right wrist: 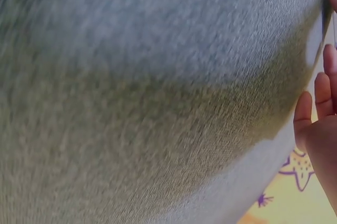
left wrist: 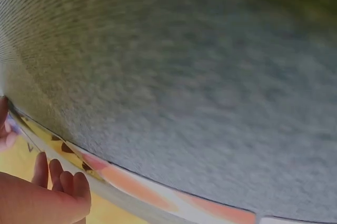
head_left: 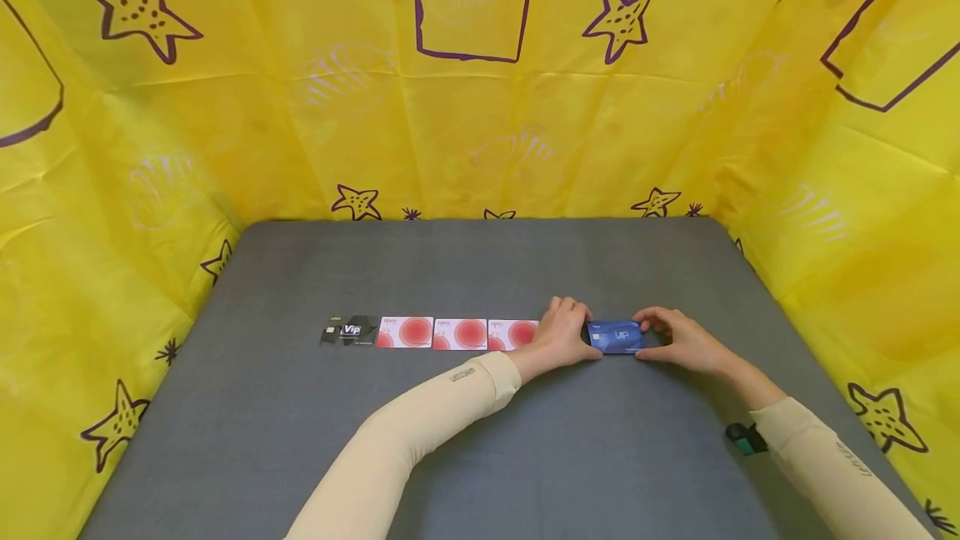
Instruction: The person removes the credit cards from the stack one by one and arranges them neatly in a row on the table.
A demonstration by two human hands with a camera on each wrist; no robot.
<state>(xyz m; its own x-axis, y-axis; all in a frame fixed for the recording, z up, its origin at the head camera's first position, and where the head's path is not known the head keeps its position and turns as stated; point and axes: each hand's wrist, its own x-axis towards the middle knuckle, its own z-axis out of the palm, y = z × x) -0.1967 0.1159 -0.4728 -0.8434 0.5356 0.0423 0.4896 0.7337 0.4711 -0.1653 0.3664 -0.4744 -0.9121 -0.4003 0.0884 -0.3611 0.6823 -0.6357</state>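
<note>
A blue card point(head_left: 617, 337) lies at the right end of a row on the grey table. My left hand point(head_left: 562, 332) holds its left end, fingers at the far edge and thumb at the near corner. At the other end my right hand point(head_left: 682, 342) pinches the right corners between fingers and thumb. Leftward run three white cards with red circles, the nearest point(head_left: 512, 333) partly under my left wrist, then a black card point(head_left: 348, 330). In the left wrist view, a yellow strip with dark marks point(left wrist: 52, 138) shows beside my left fingers; the head view hides that spot.
A small black and green object point(head_left: 745, 438) lies on the table by my right sleeve, partly covered by it. Yellow cloth point(head_left: 480, 140) with starfish drawings hangs around the back and sides of the grey table point(head_left: 480, 265).
</note>
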